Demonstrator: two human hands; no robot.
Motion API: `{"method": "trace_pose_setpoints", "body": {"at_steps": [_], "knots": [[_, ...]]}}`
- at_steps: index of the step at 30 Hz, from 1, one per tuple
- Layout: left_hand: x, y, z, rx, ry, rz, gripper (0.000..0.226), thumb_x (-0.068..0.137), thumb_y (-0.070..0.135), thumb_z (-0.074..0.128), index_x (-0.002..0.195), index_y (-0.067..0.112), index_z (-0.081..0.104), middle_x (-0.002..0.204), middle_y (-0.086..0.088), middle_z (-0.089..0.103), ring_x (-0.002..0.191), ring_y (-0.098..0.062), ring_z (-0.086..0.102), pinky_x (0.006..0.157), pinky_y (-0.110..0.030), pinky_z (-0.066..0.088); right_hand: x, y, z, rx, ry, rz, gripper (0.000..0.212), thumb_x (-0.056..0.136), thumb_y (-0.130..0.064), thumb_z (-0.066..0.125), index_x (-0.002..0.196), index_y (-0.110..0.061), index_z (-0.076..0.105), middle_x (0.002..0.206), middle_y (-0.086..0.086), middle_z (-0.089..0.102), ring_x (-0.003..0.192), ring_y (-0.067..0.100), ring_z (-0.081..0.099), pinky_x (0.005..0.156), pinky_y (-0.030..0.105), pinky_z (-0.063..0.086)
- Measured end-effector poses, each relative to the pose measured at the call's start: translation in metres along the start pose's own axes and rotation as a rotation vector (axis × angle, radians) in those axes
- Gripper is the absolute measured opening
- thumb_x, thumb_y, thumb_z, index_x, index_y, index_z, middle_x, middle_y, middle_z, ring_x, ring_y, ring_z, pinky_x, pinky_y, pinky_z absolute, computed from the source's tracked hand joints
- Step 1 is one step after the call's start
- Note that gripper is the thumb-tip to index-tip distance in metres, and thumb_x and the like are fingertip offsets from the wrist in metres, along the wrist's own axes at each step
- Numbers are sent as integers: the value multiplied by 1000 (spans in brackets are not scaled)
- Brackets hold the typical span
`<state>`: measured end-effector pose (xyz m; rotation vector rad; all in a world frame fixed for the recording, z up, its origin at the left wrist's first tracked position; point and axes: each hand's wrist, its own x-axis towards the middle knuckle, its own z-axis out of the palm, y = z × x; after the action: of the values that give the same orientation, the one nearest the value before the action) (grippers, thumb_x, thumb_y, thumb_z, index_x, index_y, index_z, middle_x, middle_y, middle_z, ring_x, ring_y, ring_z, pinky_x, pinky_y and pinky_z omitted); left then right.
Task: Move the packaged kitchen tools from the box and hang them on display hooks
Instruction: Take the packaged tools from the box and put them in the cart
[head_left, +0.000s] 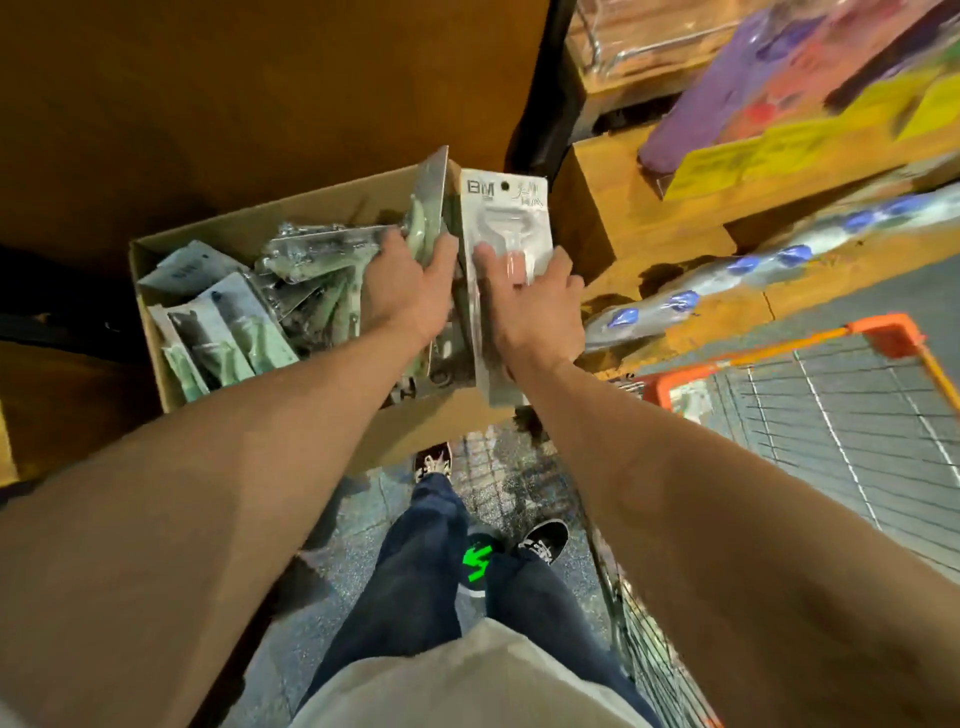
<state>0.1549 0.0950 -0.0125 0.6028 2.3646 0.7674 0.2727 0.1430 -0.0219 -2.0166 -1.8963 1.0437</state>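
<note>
An open cardboard box (156, 322) in front of me holds several packaged kitchen tools (223, 317) with pale green handles. My left hand (410, 291) reaches into the box and grips a green-handled package (428, 208) that stands on edge. My right hand (530, 306) holds a white carded peeler package (501, 208) upright at the box's right side, thumb and fingers pinching its blister. The card has a hang hole near its top. No display hooks are in view.
A wooden shelf (649, 218) on the right carries purple and yellow packaged goods (779, 104) and a strip of blue items (743, 265). An orange-rimmed wire cart (831, 405) stands at lower right. A brown panel (260, 78) rises behind the box. My legs and shoes are below.
</note>
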Motion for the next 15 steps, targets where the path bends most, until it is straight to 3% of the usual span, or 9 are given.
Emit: {"method": "trace_pose_setpoints", "body": {"at_steps": [2,4,6,9,11,13,15], "knots": [[-24,29,18,0,-15,59,48,103,59,45,125,17,51,102,-1,60,77,-16,53,59,-29,33,-8,25,-39,60,47,-1,86,87,-85,45,147,-23,40,134,5,52,123,31,54,89,45,43],[-52,58,44,19,-47,128,57,101,66,43,128,18,52,114,-6,63,94,-26,57,73,-33,40,-12,59,-78,121,133,61,83,89,-82,43,146,-22,43,138,10,54,127,35,53,97,47,43],[-88,88,78,46,-101,213,60,98,70,44,127,19,53,115,-6,64,105,-32,61,79,-37,42,-15,102,-115,151,233,131,85,87,-83,39,144,-21,46,139,13,56,127,36,54,101,49,45],[-147,123,139,86,-221,351,59,95,69,50,125,19,55,117,-7,66,108,-33,62,78,-35,41,-26,181,-165,221,343,256,79,88,-82,43,139,-23,49,133,11,58,122,36,57,98,49,48],[-186,135,182,137,-321,435,66,92,73,51,129,18,55,124,-9,67,114,-33,62,87,-38,46,-37,241,-189,260,389,348,76,90,-79,46,140,-22,49,132,10,58,121,35,57,95,47,48],[-224,134,223,217,-418,506,79,85,84,46,131,20,55,126,-7,68,117,-31,62,96,-44,50,-52,303,-201,312,402,442,78,92,-77,46,142,-18,46,135,11,55,123,33,54,96,47,47],[-253,124,263,286,-517,542,82,82,86,46,128,19,57,122,-9,68,114,-33,63,95,-48,51,-69,364,-203,352,422,564,84,90,-80,44,144,-15,45,137,11,55,124,33,54,100,49,48]]}}
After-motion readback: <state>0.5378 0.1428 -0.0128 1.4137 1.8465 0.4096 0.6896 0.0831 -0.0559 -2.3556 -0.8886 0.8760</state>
